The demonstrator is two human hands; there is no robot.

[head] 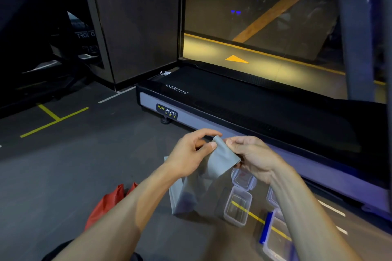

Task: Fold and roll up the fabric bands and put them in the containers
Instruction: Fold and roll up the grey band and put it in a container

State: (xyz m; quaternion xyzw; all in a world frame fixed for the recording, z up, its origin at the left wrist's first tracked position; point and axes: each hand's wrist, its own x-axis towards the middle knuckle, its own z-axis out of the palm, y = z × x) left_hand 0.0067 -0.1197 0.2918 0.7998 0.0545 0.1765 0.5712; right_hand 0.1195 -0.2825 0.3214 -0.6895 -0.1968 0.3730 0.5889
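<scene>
I pinch the top of the grey band (222, 159) between my left hand (191, 152) and my right hand (252, 154), thumb and fingers tight on its upper edge. It hangs down to the floor (74, 171), beside an open clear container (237, 207). A red band (108, 203) lies by my left forearm.

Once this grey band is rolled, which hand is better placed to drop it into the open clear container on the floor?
Probably the right hand. It pinches the grey band almost directly above the open clear container, while the left hand grips the band's top edge farther left, away from it.
</scene>
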